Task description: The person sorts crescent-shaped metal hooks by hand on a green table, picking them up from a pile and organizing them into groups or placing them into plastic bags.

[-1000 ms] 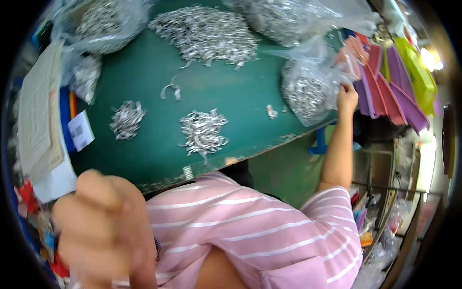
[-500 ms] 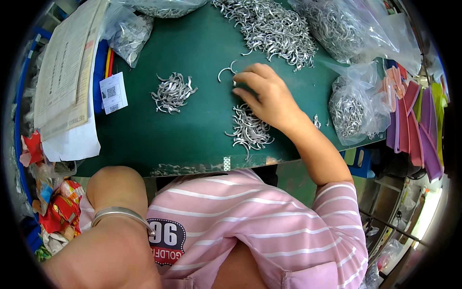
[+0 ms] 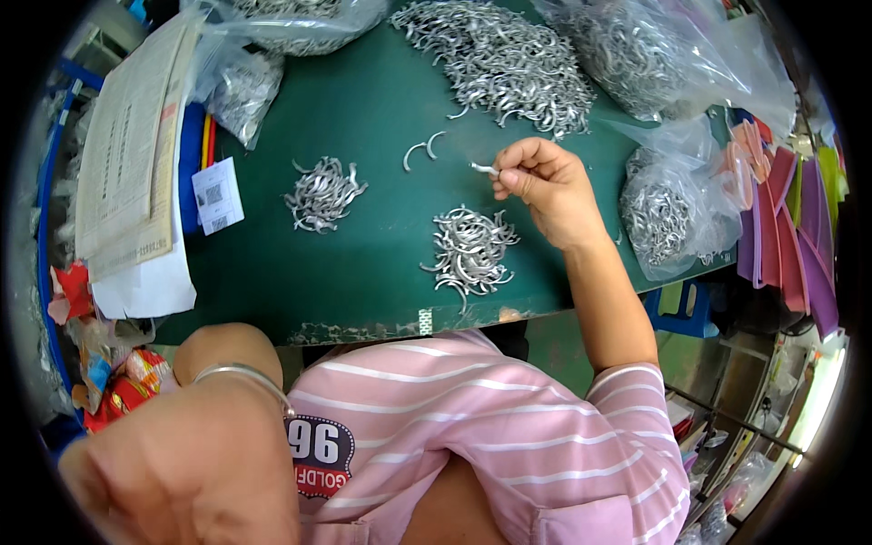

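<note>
one pale, slightly bent metal piece (image 3: 485, 169) is pinched between thumb and fingertips of the right grip (image 3: 552, 186), closed down on it so that its free end sticks out leftward over the green counter (image 3: 363, 109). from where i stand, the left grip (image 3: 195, 468) is raised close to the camera, low and far to the left of the right one; i cannot tell how open it is or whether it holds anything.

just left of the right grip lie two loose curved pieces (image 3: 431, 143), with bare green around them. nearer the body sits a near heap (image 3: 470, 252) of the same kind, a narrow strip of bare surface between it and the chipped front edge (image 3: 400, 329). well out to the left is a smaller pile (image 3: 322, 195), and the green between it and the near heap is open. beyond the grip a broad spread (image 3: 495, 68) takes up the far side. to the right, past a bare strip, a clear bag (image 3: 658, 209) of silvery pieces rests near the counter's edge, hemming that side in.
</note>
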`<state>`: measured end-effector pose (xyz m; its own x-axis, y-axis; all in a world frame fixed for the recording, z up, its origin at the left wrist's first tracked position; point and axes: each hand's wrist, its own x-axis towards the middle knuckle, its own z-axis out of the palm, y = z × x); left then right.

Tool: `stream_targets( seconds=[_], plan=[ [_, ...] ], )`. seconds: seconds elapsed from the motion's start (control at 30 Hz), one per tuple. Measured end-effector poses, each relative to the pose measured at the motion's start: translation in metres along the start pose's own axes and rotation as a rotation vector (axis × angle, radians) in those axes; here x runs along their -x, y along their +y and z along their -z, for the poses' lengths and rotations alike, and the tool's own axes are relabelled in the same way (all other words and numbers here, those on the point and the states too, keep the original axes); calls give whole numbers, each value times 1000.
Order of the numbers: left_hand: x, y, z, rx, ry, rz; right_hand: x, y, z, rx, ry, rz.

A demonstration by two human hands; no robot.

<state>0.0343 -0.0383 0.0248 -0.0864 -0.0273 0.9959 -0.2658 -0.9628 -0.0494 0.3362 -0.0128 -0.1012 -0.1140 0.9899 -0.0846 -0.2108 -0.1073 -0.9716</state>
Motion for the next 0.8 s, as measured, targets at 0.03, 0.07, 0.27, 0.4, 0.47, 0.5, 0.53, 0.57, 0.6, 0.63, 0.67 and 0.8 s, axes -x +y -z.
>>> stream_targets(
  seconds=[0.03, 0.07, 0.27, 0.4, 0.47, 0.5, 0.53, 0.57, 0.6, 0.63, 0.67, 0.8],
  plan=[
    [4, 1, 6, 3, -103, 75, 7, -3, 1, -24, 30, 32],
    [9, 1, 5, 10, -207, 148, 13, -5, 2, -40, 34, 96],
    [73, -23, -29, -310, -231, 436, 60, -24, 38, 938, 563, 780],
    [106, -39, -25, -307, -250, 560, 99, -35, 98, 1033, 1095, 734],
    [108, -44, -25, -322, -199, 564, 107, -46, 106, 1275, 1076, 432],
    [109, -45, -24, -335, -176, 563, 109, -42, 119, 1425, 1022, 423],
    [107, -45, -24, -378, -162, 597, 102, -43, 116, 1433, 988, 516],
    [110, -46, -22, -394, -142, 628, 95, -43, 104, 1393, 971, 552],
    [114, -47, -18, -427, -122, 650, 81, -45, 84, 1340, 946, 597],
    [113, -46, -22, -394, -59, 711, 68, -43, 69, 1315, 878, 606],
    [112, -47, -25, -362, 7, 770, 53, -41, 49, 1217, 693, 584],
    [121, -61, -20, -411, 35, 740, -5, -15, -6, 1172, 79, 612]
  ],
)
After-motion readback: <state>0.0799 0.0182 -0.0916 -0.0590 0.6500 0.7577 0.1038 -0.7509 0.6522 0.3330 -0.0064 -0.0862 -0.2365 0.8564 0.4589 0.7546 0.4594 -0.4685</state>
